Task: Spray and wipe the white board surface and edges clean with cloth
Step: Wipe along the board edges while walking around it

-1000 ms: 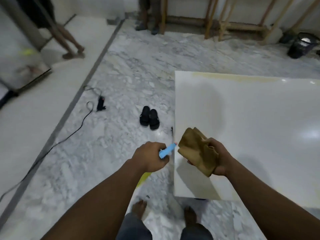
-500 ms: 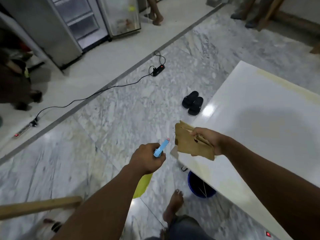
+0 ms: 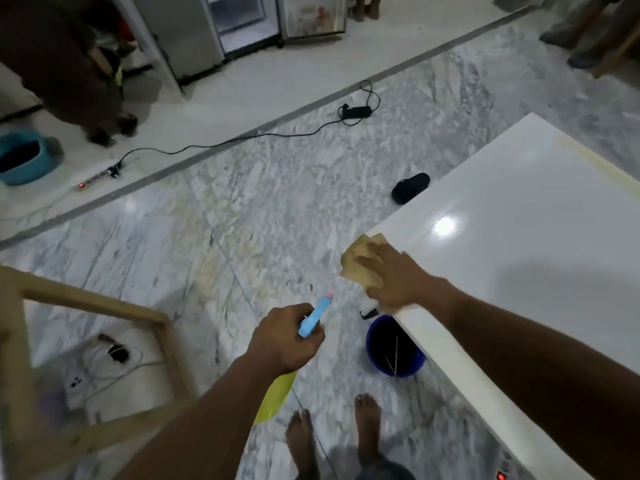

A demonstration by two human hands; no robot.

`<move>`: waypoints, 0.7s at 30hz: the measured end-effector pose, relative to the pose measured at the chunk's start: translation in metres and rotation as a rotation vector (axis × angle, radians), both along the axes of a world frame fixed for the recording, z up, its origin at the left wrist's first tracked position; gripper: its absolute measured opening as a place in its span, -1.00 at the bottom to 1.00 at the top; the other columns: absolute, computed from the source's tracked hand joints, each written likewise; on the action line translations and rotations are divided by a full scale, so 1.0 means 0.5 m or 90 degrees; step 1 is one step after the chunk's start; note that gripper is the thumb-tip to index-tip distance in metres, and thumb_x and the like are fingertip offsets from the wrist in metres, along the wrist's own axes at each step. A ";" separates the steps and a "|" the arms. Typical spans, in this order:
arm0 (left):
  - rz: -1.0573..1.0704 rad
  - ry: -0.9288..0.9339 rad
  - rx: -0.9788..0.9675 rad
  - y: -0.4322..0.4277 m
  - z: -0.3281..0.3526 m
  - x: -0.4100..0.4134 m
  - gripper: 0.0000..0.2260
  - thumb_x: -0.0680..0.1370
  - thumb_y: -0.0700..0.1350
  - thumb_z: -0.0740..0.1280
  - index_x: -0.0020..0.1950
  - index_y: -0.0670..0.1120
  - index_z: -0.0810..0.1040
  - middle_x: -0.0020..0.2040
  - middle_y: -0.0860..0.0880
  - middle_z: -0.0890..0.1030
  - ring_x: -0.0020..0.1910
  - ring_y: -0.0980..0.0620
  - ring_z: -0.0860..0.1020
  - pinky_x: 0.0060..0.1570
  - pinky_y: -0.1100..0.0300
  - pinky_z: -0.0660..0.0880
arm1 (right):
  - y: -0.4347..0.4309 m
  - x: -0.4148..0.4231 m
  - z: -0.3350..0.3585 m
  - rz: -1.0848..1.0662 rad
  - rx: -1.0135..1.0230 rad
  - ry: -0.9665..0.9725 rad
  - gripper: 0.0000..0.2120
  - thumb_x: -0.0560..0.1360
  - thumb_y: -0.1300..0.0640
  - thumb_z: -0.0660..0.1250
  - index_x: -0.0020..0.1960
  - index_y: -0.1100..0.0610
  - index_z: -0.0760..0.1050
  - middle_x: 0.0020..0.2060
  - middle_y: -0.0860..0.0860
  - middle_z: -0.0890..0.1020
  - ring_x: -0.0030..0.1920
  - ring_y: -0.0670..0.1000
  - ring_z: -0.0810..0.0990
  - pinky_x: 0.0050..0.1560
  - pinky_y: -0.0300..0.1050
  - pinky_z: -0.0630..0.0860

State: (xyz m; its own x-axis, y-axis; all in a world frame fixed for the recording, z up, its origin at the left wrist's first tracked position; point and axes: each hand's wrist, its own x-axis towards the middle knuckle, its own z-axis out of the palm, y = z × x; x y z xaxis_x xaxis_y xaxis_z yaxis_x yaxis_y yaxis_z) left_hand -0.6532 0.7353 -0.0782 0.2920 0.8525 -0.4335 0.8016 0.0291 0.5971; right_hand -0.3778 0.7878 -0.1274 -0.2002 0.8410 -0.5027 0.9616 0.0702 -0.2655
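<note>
The right hand (image 3: 394, 278) lies flat on the tan cloth (image 3: 356, 263), fingers straight and close together. It presses the cloth onto the white board (image 3: 519, 237) at the board's left-hand corner, where the cloth overlaps the edge. The left hand (image 3: 282, 337) is off the board to its left, fingers curled round the neck of the spray bottle (image 3: 315, 315), whose blue nozzle points toward that corner and whose yellow body hangs below the forearm, any print on it illegible. A blue bucket (image 3: 394, 351) stands on the floor, partly under the board's near edge.

Home workshop (marble floor (image 3: 277, 202), fridge (image 3: 242, 26), timber frame (image 3: 97, 301))
</note>
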 end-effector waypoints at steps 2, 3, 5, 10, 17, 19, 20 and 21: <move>0.015 -0.001 0.001 -0.030 -0.006 0.021 -0.77 0.51 0.11 0.34 -0.15 -0.05 0.56 -0.28 -0.07 0.64 -0.26 -0.11 0.60 -0.18 -0.05 0.57 | -0.028 0.011 -0.032 0.042 0.078 -0.041 -0.23 0.42 -0.44 -0.07 0.56 -0.16 0.06 0.59 -0.06 -0.03 0.59 0.11 -0.14 0.46 0.38 0.01; 0.019 0.000 0.001 -0.043 -0.010 0.034 -0.77 0.51 0.11 0.34 -0.14 -0.05 0.56 -0.28 -0.07 0.63 -0.26 -0.11 0.59 -0.18 -0.05 0.57 | -0.027 0.015 -0.039 0.052 0.147 -0.033 -0.27 0.46 -0.40 -0.09 0.55 -0.11 0.13 0.60 -0.01 0.01 0.59 0.14 -0.11 0.44 0.42 0.02; 0.035 0.003 0.008 -0.061 -0.020 0.064 -0.80 0.54 0.07 0.37 -0.13 -0.05 0.57 -0.28 -0.08 0.64 -0.27 -0.10 0.59 -0.18 -0.06 0.57 | -0.007 0.012 -0.046 0.077 0.238 -0.003 -0.36 0.53 -0.27 -0.04 0.52 -0.01 0.24 0.58 0.05 0.12 0.58 0.16 -0.02 0.45 0.40 0.08; 0.054 -0.001 0.012 -0.106 -0.036 0.137 -0.76 0.48 0.14 0.31 -0.11 -0.02 0.58 -0.28 -0.05 0.63 -0.29 -0.08 0.57 -0.18 -0.07 0.57 | 0.014 -0.018 -0.114 0.103 0.274 -0.017 -0.39 0.58 -0.19 0.02 0.57 0.04 0.15 0.57 0.08 0.16 0.58 0.13 0.01 0.50 0.27 0.08; 0.056 0.013 0.024 -0.148 -0.048 0.197 -0.78 0.49 0.13 0.32 -0.08 0.00 0.60 -0.25 -0.04 0.65 -0.28 -0.09 0.59 -0.18 -0.07 0.59 | -0.012 -0.003 -0.133 0.112 0.331 -0.007 -0.41 0.55 -0.08 0.03 0.55 0.08 0.21 0.54 0.09 0.26 0.56 0.15 0.12 0.50 0.23 0.10; 0.046 0.019 0.021 -0.170 -0.048 0.207 -0.77 0.48 0.15 0.31 -0.08 0.01 0.60 -0.26 -0.04 0.65 -0.29 -0.10 0.58 -0.18 -0.07 0.59 | -0.033 0.011 -0.137 0.116 0.334 -0.005 -0.40 0.55 -0.08 0.03 0.55 0.08 0.20 0.54 0.09 0.25 0.56 0.14 0.12 0.50 0.23 0.09; 0.045 0.022 0.021 -0.181 -0.047 0.209 -0.77 0.48 0.15 0.31 -0.08 0.01 0.59 -0.26 -0.04 0.64 -0.29 -0.10 0.58 -0.18 -0.07 0.58 | -0.046 0.017 -0.139 0.121 0.336 -0.006 -0.40 0.55 -0.08 0.04 0.55 0.08 0.19 0.54 0.09 0.25 0.56 0.14 0.12 0.51 0.22 0.08; 0.047 0.025 0.020 -0.193 -0.048 0.209 -0.77 0.48 0.14 0.32 -0.08 0.01 0.59 -0.26 -0.03 0.64 -0.29 -0.10 0.58 -0.18 -0.06 0.59 | -0.061 0.022 -0.141 0.126 0.339 -0.008 -0.40 0.55 -0.09 0.04 0.55 0.08 0.19 0.55 0.09 0.24 0.56 0.14 0.11 0.51 0.22 0.08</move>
